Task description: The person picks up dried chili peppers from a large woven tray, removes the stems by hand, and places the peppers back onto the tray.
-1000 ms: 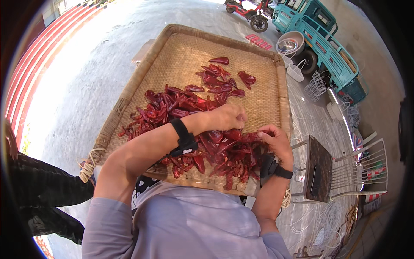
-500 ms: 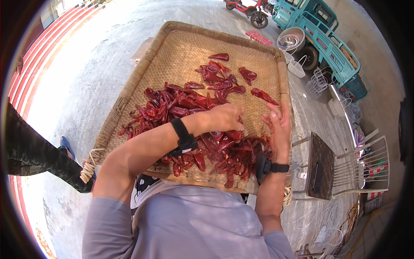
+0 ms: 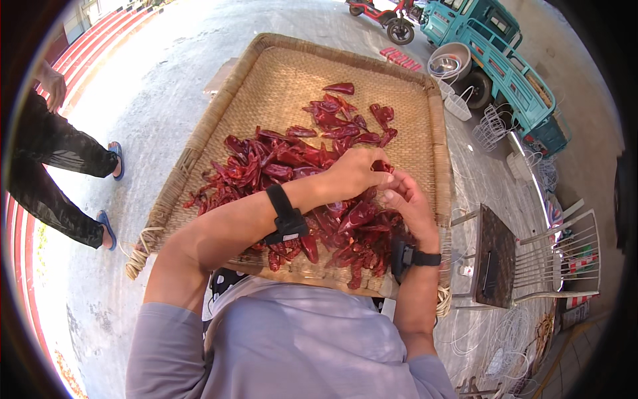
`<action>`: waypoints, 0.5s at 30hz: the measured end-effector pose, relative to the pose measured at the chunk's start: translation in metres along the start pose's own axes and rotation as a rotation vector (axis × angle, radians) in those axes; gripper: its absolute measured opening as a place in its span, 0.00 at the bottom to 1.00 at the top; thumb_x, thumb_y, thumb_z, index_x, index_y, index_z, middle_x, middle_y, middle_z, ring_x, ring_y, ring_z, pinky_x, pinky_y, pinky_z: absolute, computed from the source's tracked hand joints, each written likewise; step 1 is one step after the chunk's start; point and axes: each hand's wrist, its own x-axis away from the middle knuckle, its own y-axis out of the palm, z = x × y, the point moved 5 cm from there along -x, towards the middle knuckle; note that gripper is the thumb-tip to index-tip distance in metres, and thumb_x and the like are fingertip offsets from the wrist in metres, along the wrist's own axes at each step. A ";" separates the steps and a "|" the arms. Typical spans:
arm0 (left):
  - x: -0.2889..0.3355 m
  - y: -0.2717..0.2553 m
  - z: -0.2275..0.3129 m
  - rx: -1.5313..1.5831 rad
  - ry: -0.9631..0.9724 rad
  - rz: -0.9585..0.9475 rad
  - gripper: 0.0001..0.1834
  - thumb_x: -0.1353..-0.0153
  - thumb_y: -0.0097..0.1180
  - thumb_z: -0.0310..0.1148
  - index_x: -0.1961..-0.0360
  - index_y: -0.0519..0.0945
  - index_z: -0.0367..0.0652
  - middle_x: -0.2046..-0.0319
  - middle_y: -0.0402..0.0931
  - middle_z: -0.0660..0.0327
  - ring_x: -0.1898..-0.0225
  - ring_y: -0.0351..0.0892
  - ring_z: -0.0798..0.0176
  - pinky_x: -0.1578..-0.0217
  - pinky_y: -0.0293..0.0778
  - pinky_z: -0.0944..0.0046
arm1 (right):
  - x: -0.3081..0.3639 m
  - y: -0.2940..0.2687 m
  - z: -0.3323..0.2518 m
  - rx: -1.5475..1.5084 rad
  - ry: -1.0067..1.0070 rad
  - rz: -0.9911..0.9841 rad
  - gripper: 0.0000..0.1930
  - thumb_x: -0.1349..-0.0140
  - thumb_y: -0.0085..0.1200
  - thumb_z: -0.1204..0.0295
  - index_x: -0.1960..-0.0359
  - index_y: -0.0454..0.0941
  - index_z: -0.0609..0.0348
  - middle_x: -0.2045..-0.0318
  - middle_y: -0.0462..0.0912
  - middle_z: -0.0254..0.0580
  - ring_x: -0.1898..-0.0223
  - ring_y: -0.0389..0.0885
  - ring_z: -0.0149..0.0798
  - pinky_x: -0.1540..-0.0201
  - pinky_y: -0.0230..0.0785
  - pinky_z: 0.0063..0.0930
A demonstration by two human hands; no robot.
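A heap of dried red chilies (image 3: 286, 156) lies in a shallow rectangular woven bamboo tray (image 3: 299, 63) in front of me. My left hand (image 3: 359, 174) reaches across the heap, its fingers closed round one dried red chili (image 3: 381, 166). Right beside it, my right hand (image 3: 413, 205) has bent fingers that pinch at the lower end of that same chili; the fingertips partly hide it. Black straps with small devices sit on both wrists. More chilies (image 3: 359, 229) lie beneath my hands, and a looser group (image 3: 332, 116) is spread farther up the tray.
To the right stand a dark-seated chair (image 3: 495, 256) and several white wire baskets (image 3: 490, 126). A teal cargo tricycle (image 3: 512, 60), a large metal basin (image 3: 449, 61) and a red scooter (image 3: 392, 20) are farther off. At left, another person's legs (image 3: 63, 159) stand near red-edged steps.
My right hand has moved left and closed in to meet my left hand at the chili. A chili near the tray's right side has shifted left. The other person has come further into view.
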 end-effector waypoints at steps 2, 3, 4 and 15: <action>-0.002 0.001 -0.003 0.072 -0.068 0.008 0.16 0.43 0.58 0.35 0.59 0.73 0.34 0.72 0.73 0.57 0.68 0.72 0.71 0.67 0.70 0.69 | -0.001 0.006 0.005 0.159 0.013 -0.041 0.16 0.39 0.53 0.72 0.49 0.70 0.61 0.62 0.76 0.32 0.62 0.72 0.23 0.58 0.66 0.18; -0.002 0.002 -0.009 0.212 -0.096 0.069 0.17 0.45 0.59 0.34 0.60 0.74 0.33 0.70 0.75 0.52 0.66 0.73 0.63 0.64 0.70 0.65 | -0.003 0.010 0.008 0.135 0.008 -0.073 0.16 0.38 0.52 0.71 0.49 0.71 0.61 0.65 0.76 0.31 0.65 0.72 0.22 0.62 0.66 0.17; 0.000 0.003 -0.015 0.353 -0.124 0.131 0.18 0.47 0.60 0.34 0.60 0.74 0.32 0.67 0.76 0.46 0.64 0.75 0.56 0.60 0.70 0.62 | -0.002 0.011 0.007 0.136 0.007 -0.074 0.16 0.38 0.52 0.71 0.49 0.71 0.61 0.65 0.76 0.31 0.65 0.72 0.22 0.62 0.66 0.17; 0.033 0.030 -0.016 -0.597 -0.254 -0.360 0.26 0.54 0.59 0.35 0.53 0.70 0.36 0.62 0.73 0.45 0.54 0.72 0.47 0.55 0.69 0.52 | -0.008 -0.021 -0.003 0.060 -0.232 0.464 0.32 0.40 0.52 0.74 0.36 0.52 0.59 0.53 0.73 0.45 0.64 0.76 0.30 0.64 0.71 0.20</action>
